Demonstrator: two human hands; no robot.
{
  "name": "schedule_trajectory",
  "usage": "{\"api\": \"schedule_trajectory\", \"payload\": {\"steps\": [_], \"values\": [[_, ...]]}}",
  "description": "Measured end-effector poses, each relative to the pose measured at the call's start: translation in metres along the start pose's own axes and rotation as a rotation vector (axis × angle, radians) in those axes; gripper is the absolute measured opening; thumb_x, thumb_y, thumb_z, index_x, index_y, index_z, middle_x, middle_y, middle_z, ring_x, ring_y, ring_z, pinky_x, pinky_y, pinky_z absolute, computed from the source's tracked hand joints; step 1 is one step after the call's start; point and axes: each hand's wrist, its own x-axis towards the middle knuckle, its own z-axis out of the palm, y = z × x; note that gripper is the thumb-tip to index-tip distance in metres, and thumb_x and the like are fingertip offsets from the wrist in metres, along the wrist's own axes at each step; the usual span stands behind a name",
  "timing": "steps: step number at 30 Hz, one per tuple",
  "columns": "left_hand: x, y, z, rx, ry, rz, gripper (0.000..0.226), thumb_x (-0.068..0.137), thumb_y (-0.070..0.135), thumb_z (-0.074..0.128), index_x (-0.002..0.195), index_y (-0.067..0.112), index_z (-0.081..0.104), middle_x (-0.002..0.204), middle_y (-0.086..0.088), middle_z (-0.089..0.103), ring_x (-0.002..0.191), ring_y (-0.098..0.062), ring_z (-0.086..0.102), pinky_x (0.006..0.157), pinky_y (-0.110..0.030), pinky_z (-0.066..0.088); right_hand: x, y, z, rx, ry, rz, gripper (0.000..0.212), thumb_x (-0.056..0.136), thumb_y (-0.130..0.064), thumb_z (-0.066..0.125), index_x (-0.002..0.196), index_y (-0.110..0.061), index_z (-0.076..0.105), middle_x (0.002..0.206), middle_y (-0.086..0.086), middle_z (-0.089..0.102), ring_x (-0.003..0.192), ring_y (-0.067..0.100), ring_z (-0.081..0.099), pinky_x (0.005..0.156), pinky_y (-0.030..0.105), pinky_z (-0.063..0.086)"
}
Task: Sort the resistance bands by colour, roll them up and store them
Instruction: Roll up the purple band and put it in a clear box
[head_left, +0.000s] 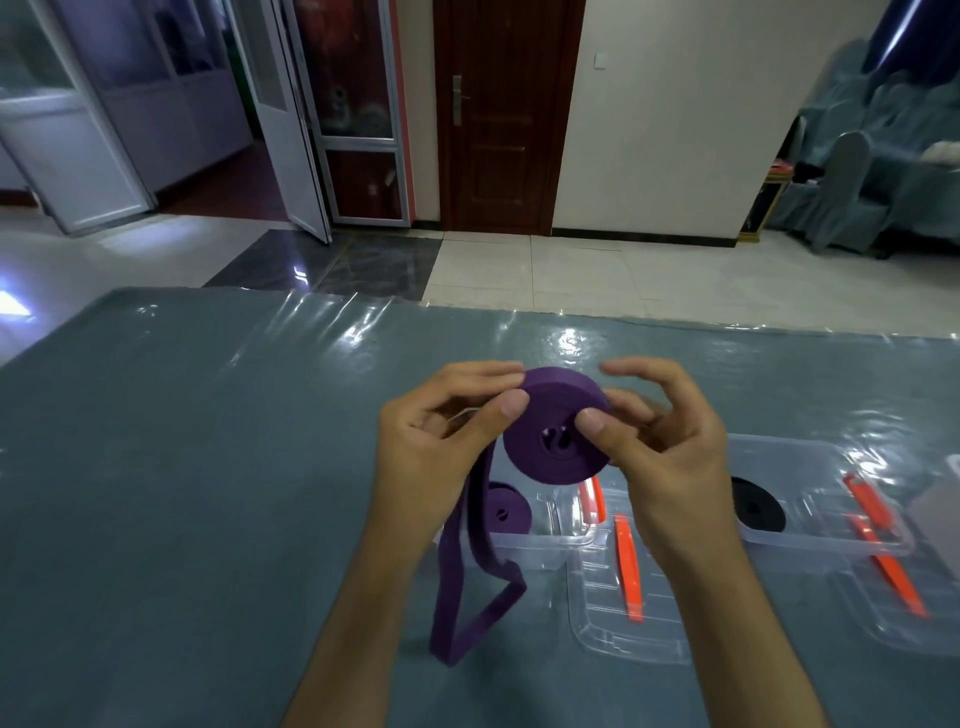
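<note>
Above the near table edge, the purple band's (558, 434) loose tail hangs down to the table (208, 441). Higher up, the left hand (441, 447) and right hand (660, 441) pinch its rolled coil (thumbs on the near face). Beyond, clear boxes hold a rolled purple band (504, 512) and a black roll (757, 506).

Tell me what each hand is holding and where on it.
Both hold one purple band: the right hand pinches the rolled coil near its centre hole, and the left hand grips the coil's left edge, where the loose tail leaves.
</note>
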Motion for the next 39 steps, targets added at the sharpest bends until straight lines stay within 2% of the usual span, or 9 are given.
{"api": "schedule_trajectory", "payload": {"steps": [3, 7, 9, 14, 20, 25, 29, 34, 39], "values": [[0.002, 0.004, -0.004, -0.007, -0.094, -0.023, 0.029, 0.089, 0.016, 0.083, 0.116, 0.027, 0.081, 0.113, -0.003, 0.075, 0.104, -0.019, 0.075, 0.093, -0.024, 0.058, -0.001, 0.002, 0.001, 0.042, 0.058, -0.021, 0.022, 0.082, -0.021, 0.081, 0.101, -0.033, 0.078, 0.103, 0.006, 0.080, 0.096, 0.024, 0.078, 0.078, 0.029, 0.063], [0.000, 0.004, 0.002, 0.098, 0.016, 0.026, 0.026, 0.080, 0.029, 0.091, 0.103, 0.035, 0.081, 0.101, 0.004, 0.080, 0.095, -0.015, 0.078, 0.085, -0.020, 0.060, -0.001, 0.004, -0.003, 0.020, 0.036, 0.080, 0.031, 0.070, -0.020, 0.091, 0.085, -0.016, 0.064, 0.090, 0.007, 0.079, 0.083, 0.022, 0.078, 0.070, 0.028, 0.063], [-0.003, 0.001, 0.007, 0.085, 0.063, -0.011, 0.020, 0.083, 0.028, 0.090, 0.099, 0.033, 0.079, 0.099, 0.002, 0.081, 0.095, -0.018, 0.079, 0.083, -0.021, 0.061, -0.002, 0.004, -0.003, -0.055, 0.086, 0.048, 0.028, 0.074, -0.023, 0.086, 0.089, -0.016, 0.063, 0.090, 0.013, 0.076, 0.083, 0.027, 0.076, 0.070, 0.030, 0.064], [-0.001, -0.005, 0.002, 0.039, -0.085, -0.099, 0.031, 0.094, 0.012, 0.079, 0.122, 0.026, 0.078, 0.118, -0.003, 0.078, 0.112, -0.022, 0.075, 0.097, -0.026, 0.058, -0.004, 0.011, -0.003, -0.094, 0.172, -0.068, 0.021, 0.084, -0.018, 0.080, 0.101, -0.022, 0.068, 0.100, 0.007, 0.079, 0.092, 0.024, 0.077, 0.077, 0.029, 0.064], [-0.004, -0.009, 0.005, 0.014, 0.074, -0.072, 0.022, 0.086, 0.014, 0.087, 0.105, 0.021, 0.080, 0.109, -0.005, 0.081, 0.104, -0.024, 0.078, 0.090, -0.028, 0.062, -0.001, 0.009, -0.013, -0.085, 0.004, 0.055, 0.027, 0.077, -0.018, 0.085, 0.093, -0.018, 0.063, 0.096, 0.017, 0.079, 0.089, 0.035, 0.079, 0.075, 0.033, 0.065], [-0.001, -0.009, 0.003, -0.077, -0.069, -0.115, 0.031, 0.090, 0.013, 0.081, 0.120, 0.022, 0.080, 0.117, -0.007, 0.077, 0.111, -0.026, 0.075, 0.097, -0.028, 0.058, -0.003, 0.010, -0.012, -0.042, 0.119, -0.047, 0.026, 0.077, -0.022, 0.087, 0.097, -0.028, 0.070, 0.104, 0.009, 0.079, 0.098, 0.029, 0.078, 0.082, 0.030, 0.063], [-0.003, -0.011, 0.012, -0.051, 0.079, -0.071, 0.022, 0.084, 0.016, 0.088, 0.104, 0.022, 0.082, 0.106, -0.007, 0.081, 0.101, -0.025, 0.079, 0.085, -0.028, 0.063, 0.000, 0.011, -0.014, -0.070, 0.021, 0.060, 0.039, 0.077, -0.022, 0.092, 0.083, -0.017, 0.053, 0.086, 0.000, 0.075, 0.082, 0.022, 0.075, 0.071, 0.029, 0.063], [0.002, -0.012, 0.008, -0.093, -0.059, -0.125, 0.028, 0.087, 0.016, 0.085, 0.114, 0.023, 0.082, 0.117, -0.007, 0.078, 0.110, -0.025, 0.076, 0.095, -0.028, 0.060, -0.001, 0.007, -0.016, -0.053, 0.060, -0.039, 0.033, 0.082, -0.018, 0.083, 0.110, -0.030, 0.071, 0.104, 0.008, 0.080, 0.094, 0.025, 0.079, 0.076, 0.030, 0.064], [0.001, -0.015, 0.007, 0.010, 0.027, -0.095, 0.030, 0.077, 0.023, 0.093, 0.104, 0.031, 0.082, 0.104, -0.003, 0.082, 0.100, -0.022, 0.079, 0.088, -0.025, 0.061, 0.003, 0.011, -0.020, -0.097, 0.004, 0.080, 0.038, 0.076, -0.013, 0.083, 0.098, -0.011, 0.052, 0.095, 0.008, 0.080, 0.086, 0.024, 0.079, 0.071, 0.029, 0.064]]}}
